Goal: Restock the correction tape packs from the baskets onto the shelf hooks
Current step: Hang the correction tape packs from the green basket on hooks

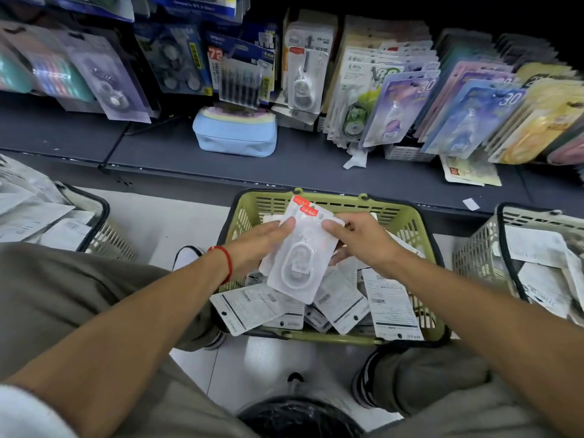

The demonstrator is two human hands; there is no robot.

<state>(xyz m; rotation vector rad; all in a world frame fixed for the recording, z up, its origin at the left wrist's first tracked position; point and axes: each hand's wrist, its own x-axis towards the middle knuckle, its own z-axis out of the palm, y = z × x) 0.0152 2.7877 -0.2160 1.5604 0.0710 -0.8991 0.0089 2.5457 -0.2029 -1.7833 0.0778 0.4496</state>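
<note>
A dark grey shelf (164, 143) runs across the upper half of the view, its front edge a dark strip just above the floor. The floor (177, 216) is pale, glossy tile with thin seams. A light blue pouch (235, 137) sits near the middle of the shelf. A scrap of white paper (471, 204) lies on the shelf's front edge toward the right. Light is dim above, brighter on the tiles.

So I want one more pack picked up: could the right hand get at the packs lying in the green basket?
Probably yes: the right hand hovers just above the loose packs in the green basket, with nothing covering them.
</note>
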